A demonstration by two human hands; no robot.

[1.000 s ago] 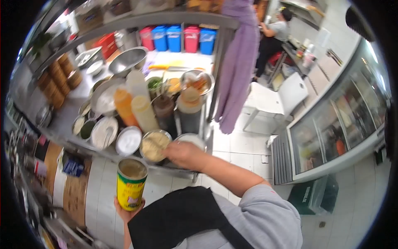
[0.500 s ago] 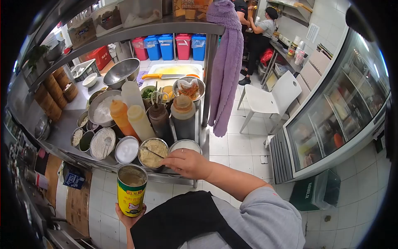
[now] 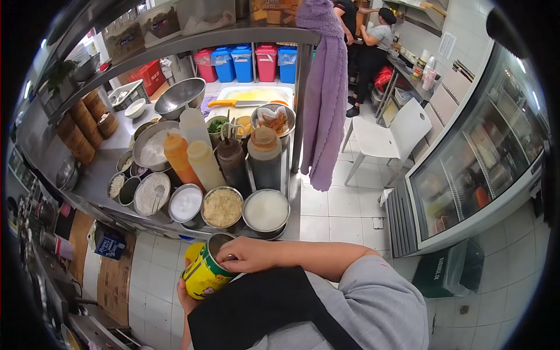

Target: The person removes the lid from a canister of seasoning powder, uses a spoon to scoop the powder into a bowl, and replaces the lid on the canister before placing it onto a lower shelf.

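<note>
A yellow and green can is tilted to the right near my body, with my left hand wrapped round its lower side. My right hand is at the can's mouth, its fingers bent over the rim and partly inside; what it holds is hidden. Beyond the can, at the counter's near edge, stand a bowl of pale yellow powder, a bowl of white grains and a bowl of fine white powder. No spoon shows in the yellow powder.
Squeeze bottles stand behind the bowls. A purple towel hangs from the shelf post. A white chair and a glass-door fridge are on the right. Two people, one in a grey shirt, stand at the back.
My right hand has moved from the yellow powder bowl to the can's mouth, and the spoon has left that bowl. My left hand has tilted the can and brought it rightward.
</note>
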